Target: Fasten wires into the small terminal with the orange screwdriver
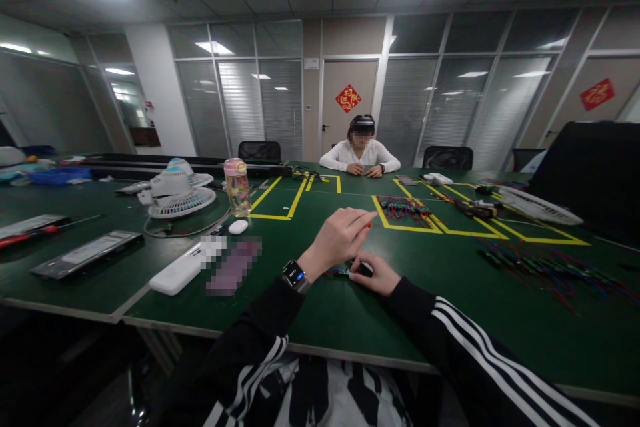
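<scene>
My left hand (343, 237), with a watch on its wrist, is raised over the table, its fingers pressed together. A bit of a small orange thing (369, 223) shows at its fingertips; the rest is hidden. Lower and to the right, my right hand (377, 273) rests on the green tabletop with its thumb and fingers closed on a small green circuit board (343, 272) with thin wires. Something dark shows beneath the right fingers, too covered to name.
Wired circuit boards (405, 209) lie inside yellow tape (410, 229); another wired pile (540, 267) lies right. At left are a white fan (183, 200), a bottle (237, 187), a white case (238, 227) and a long white device (183, 270). A person (361, 150) sits opposite.
</scene>
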A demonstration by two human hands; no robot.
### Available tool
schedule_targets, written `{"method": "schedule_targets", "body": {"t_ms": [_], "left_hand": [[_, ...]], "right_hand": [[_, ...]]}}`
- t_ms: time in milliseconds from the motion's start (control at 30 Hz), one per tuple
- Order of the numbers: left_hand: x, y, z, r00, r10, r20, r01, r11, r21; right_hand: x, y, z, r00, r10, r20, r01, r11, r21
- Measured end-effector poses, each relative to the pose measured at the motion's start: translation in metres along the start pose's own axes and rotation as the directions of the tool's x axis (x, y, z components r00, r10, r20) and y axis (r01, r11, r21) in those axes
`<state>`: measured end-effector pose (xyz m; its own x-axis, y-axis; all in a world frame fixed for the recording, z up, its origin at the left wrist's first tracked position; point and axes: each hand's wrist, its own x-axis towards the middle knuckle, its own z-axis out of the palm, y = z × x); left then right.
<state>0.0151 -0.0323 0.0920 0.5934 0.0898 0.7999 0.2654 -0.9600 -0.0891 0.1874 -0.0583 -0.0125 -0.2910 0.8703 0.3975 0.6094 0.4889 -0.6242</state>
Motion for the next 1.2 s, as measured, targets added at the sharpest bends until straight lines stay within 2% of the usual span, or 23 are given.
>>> {"method": "schedule_targets", "body": {"t_ms": [267, 367, 467, 600, 800, 867, 967, 1033, 1100, 1200], "left_hand": [[-0.004, 0.004, 0.007, 0.997, -0.073, -0.015, 0.072, 0.994, -0.081], [-0.005, 0.004, 0.010, 0.993, -0.113, -0.044, 0.104, 0.980, -0.171], [-0.006, 0.005, 0.012, 0.974, -0.213, -0.072, 0.182, 0.935, -0.306], [-0.007, 0.006, 0.013, 0.920, -0.374, -0.118, 0.303, 0.869, -0.391], [-0.008, 0.000, 0.017, 0.883, -0.467, -0.046, 0.348, 0.718, -0.603], [-0.008, -0.001, 0.019, 0.868, -0.492, -0.067, 0.357, 0.712, -0.605], [-0.009, 0.000, 0.018, 0.847, -0.510, -0.150, 0.376, 0.774, -0.509], [-0.009, 0.001, 0.016, 0.838, -0.519, -0.166, 0.389, 0.783, -0.485], [-0.009, 0.001, 0.016, 0.838, -0.531, -0.126, 0.392, 0.746, -0.539], [-0.009, 0.000, 0.018, 0.838, -0.545, -0.013, 0.387, 0.610, -0.691]], "right_hand": [[0.000, 0.001, 0.000, 1.000, -0.012, -0.002, 0.012, 1.000, 0.002], [0.000, 0.001, 0.000, 1.000, -0.004, 0.006, 0.004, 1.000, -0.004], [0.000, 0.002, 0.001, 1.000, 0.006, 0.001, -0.006, 1.000, 0.002], [0.000, 0.003, 0.001, 1.000, 0.008, -0.007, -0.007, 1.000, 0.027], [0.000, 0.004, 0.001, 1.000, 0.011, 0.011, -0.012, 0.999, 0.050], [0.000, 0.004, 0.001, 1.000, 0.012, 0.011, -0.013, 0.998, 0.059], [0.000, 0.004, 0.001, 1.000, 0.012, -0.001, -0.012, 0.997, 0.079], [0.000, 0.004, 0.001, 1.000, 0.016, -0.001, -0.016, 0.997, 0.082], [0.000, 0.004, 0.001, 1.000, 0.021, 0.004, -0.021, 0.997, 0.081], [0.000, 0.005, 0.001, 1.000, 0.023, 0.016, -0.024, 0.997, 0.077]]}}
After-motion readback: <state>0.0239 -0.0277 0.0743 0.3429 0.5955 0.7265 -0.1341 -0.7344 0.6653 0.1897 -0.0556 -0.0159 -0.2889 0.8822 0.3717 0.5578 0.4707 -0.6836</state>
